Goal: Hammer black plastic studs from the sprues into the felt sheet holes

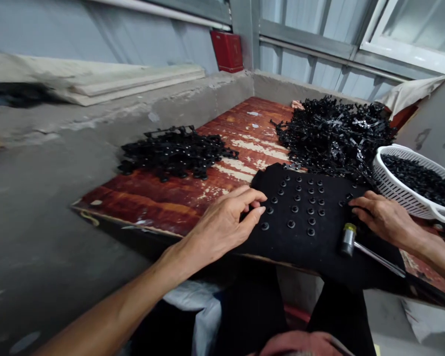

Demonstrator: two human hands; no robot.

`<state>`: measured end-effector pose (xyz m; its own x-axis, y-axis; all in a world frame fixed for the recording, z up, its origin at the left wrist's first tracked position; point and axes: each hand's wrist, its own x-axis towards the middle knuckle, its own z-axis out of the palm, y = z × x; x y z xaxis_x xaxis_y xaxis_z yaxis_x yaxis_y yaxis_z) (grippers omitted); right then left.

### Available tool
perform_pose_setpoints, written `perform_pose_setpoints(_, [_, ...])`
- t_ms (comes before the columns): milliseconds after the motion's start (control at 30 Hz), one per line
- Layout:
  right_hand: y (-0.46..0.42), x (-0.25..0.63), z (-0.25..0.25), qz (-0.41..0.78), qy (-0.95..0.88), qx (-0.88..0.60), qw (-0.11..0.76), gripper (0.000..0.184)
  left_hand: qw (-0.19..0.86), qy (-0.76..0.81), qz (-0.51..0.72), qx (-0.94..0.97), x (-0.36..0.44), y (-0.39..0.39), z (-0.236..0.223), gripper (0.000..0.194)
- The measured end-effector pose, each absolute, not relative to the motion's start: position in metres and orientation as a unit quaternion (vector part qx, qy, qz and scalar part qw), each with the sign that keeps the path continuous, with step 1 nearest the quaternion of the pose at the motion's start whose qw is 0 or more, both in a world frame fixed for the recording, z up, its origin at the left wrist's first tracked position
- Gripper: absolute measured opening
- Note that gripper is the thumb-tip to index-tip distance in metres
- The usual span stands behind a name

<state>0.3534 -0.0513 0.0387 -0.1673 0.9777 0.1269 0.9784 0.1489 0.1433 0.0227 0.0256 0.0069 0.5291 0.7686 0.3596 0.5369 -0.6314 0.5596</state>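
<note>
- Head view: L hand (222,222) open, fingers apart, resting on black cloth (300,247) w/ rows of studs (291,224), nothing gripped
- R hand (383,215) open, flat on cloth, just beside hammer (348,240)
- Cloth on red wood table (244,123), near white basket (396,185)
- Black plastic piles (333,133) behind cloth

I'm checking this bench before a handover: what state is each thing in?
Left hand: open, fingertips at the studs
Right hand: open, resting on the cloth
Black cloth: lying on the board
Black studs: set in rows in the cloth
Hammer: lying on the cloth, not held
White colander: holding black parts
Red-painted board: paint worn and flaking
</note>
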Motion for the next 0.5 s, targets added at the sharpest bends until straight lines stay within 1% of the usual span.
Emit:
perform_pose_setpoints(267, [-0.05, 0.362, 0.029, -0.063, -0.771, -0.633, 0.015, 0.023, 0.042, 0.321, 0.271, 0.906, 0.044, 0.001, 0.004, 0.019])
perform_pose_setpoints(367, [-0.049, 0.363, 0.033, -0.062, -0.772, -0.632, 0.033, 0.021, 0.027, 0.31, 0.281, 0.908, 0.045, 0.003, 0.004, 0.019])
perform_pose_setpoints(500, [-0.057, 0.338, 0.042, -0.085, -0.768, -0.628, 0.096, 0.021, 0.021, 0.326, 0.324, 0.888, 0.043, 0.008, 0.007, 0.019])
